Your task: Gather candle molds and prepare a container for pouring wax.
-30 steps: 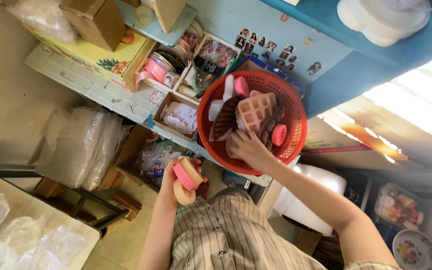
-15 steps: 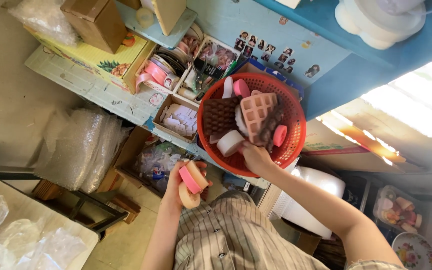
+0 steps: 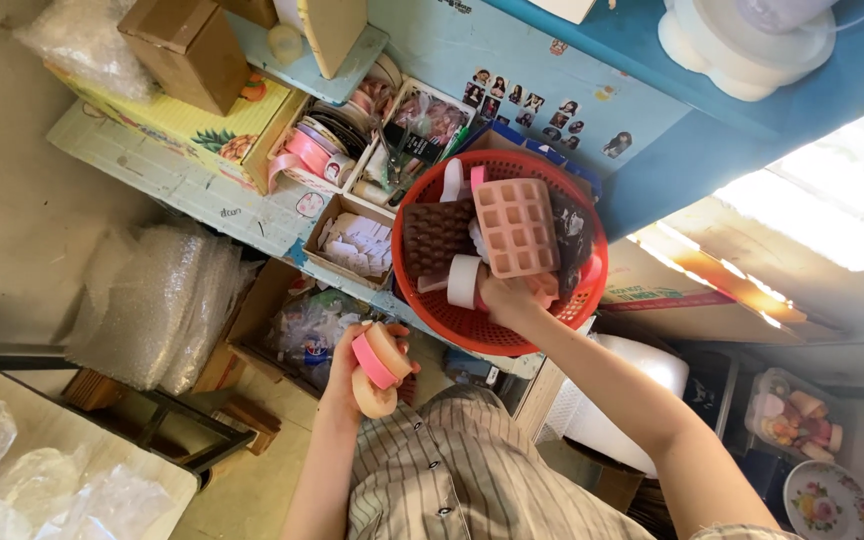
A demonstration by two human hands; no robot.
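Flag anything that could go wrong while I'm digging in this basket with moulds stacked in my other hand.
The left hand grips a loose stack of round moulds; one could slip out. The right hand lifts the pink grid mould in the red basket, so the white ring mould might tip over the rim.

we count two hands: our left hand (image 3: 352, 365) and our right hand (image 3: 514, 297). in the left we see three round moulds (image 3: 376, 362) stacked, one bright pink between two peach ones. there is one red basket (image 3: 430, 302). inside it we count two grid moulds, one pink grid mould (image 3: 515, 227) and one brown grid mould (image 3: 439, 238), plus one white round mould (image 3: 463, 281). on the shelf we count one pink ribbon roll (image 3: 309, 152) and one small cardboard tray (image 3: 352, 238).
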